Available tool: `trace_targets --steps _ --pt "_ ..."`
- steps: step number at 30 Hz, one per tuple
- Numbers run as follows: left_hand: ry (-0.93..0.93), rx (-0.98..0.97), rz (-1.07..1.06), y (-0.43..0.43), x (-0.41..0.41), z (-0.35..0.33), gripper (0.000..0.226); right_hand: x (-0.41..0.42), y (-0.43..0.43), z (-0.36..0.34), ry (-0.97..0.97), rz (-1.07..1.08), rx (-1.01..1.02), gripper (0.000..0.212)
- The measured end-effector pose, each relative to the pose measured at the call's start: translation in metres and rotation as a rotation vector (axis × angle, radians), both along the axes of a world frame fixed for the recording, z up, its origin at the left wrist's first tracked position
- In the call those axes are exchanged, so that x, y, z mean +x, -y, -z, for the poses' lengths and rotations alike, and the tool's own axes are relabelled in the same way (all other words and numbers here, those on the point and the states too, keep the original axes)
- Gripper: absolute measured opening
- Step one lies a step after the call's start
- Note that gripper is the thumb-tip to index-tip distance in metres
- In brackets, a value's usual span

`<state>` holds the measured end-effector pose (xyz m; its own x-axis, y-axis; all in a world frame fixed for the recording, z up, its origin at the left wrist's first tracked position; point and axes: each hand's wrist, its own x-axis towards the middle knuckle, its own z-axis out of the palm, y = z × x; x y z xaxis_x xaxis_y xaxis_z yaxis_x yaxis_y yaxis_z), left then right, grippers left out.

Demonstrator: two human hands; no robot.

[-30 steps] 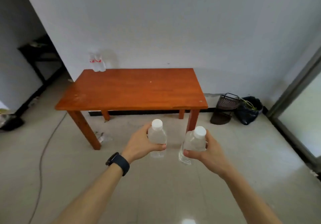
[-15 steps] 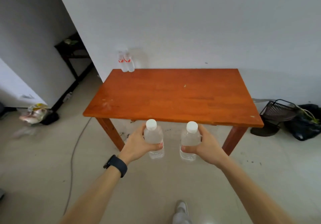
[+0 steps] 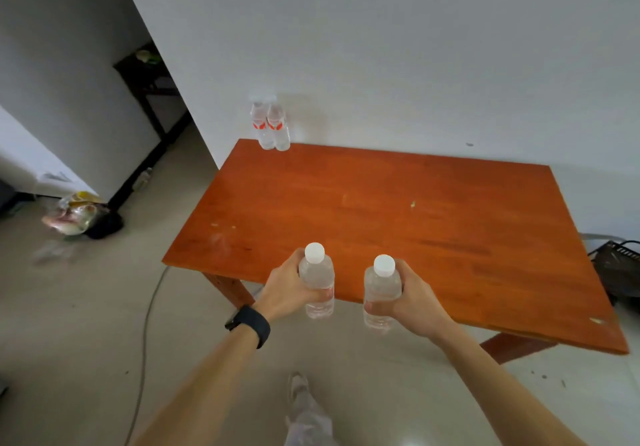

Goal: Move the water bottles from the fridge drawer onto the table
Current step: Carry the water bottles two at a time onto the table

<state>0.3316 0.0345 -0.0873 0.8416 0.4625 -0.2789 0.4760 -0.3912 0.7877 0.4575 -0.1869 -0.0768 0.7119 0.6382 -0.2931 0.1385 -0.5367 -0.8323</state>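
My left hand [image 3: 285,288] grips a clear water bottle [image 3: 317,281] with a white cap, held upright. My right hand [image 3: 414,298] grips a second clear water bottle [image 3: 381,291], also upright. Both bottles hang in the air over the near edge of the orange wooden table [image 3: 398,217]. Two more water bottles with red labels [image 3: 272,127] stand side by side at the table's far left corner, against the white wall.
A black wire basket [image 3: 620,265] sits on the floor right of the table. A bag of rubbish [image 3: 74,215] lies on the floor at left, beside a dark shelf [image 3: 149,85]. A grey cable [image 3: 145,334] runs across the floor. My foot [image 3: 301,393] shows below.
I have walked closer to the table, which now fills more of the view. Both held bottles have moved from in front of the table to above its near edge.
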Motion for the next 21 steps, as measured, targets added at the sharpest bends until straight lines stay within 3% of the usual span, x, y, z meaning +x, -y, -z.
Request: trace_targets --steps 10,16,21 --pt "-0.132 -0.017 0.12 -0.16 0.115 0.051 0.074 0.094 -0.169 0.049 -0.088 0.084 -0.066 0.067" --pt "-0.146 0.13 0.21 -0.233 0.175 0.061 0.07 0.137 -0.247 0.06 -0.098 0.118 -0.091 0.056" --pt "-0.096 0.221 0.242 -0.281 0.221 0.062 0.065 0.182 -0.298 0.065 -0.095 0.101 -0.116 0.063"
